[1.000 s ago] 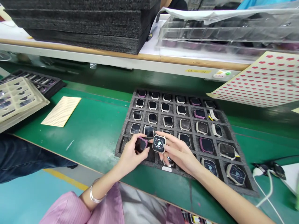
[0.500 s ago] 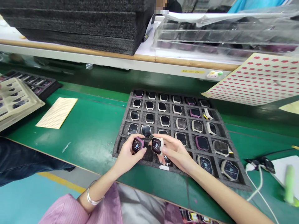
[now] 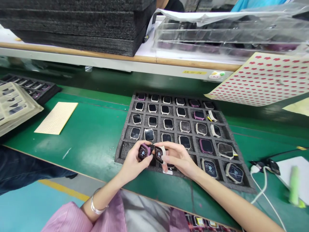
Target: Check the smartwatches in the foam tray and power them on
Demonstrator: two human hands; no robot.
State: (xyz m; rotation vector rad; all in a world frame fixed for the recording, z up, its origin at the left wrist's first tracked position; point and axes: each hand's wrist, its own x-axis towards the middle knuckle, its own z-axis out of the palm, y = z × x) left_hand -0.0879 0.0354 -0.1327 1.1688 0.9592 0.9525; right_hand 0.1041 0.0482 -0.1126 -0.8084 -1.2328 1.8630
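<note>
A black foam tray (image 3: 122,151) lies on the green bench with several smartwatch bodies in its pockets, most cream, a few purple. My left hand (image 3: 132,164) is closed on a purple watch body (image 3: 144,151) with a lit screen, held just above the tray's near left corner. My right hand (image 3: 178,158) pinches a cream watch body (image 3: 159,154), its screen also lit, right beside the purple one. The two watches nearly touch.
A stack of black foam sheets (image 3: 79,22) and clear plastic trays (image 3: 227,35) sit on the raised shelf behind. A sheet of red stickers (image 3: 263,80) leans at the right. A perforated cream card (image 3: 56,117) and another tray (image 3: 16,103) lie left. White cable (image 3: 262,187) runs at right.
Both hands have drawn slightly nearer to me and closer together. The purple watch's dark screen has lit up and now faces up beside the cream one.
</note>
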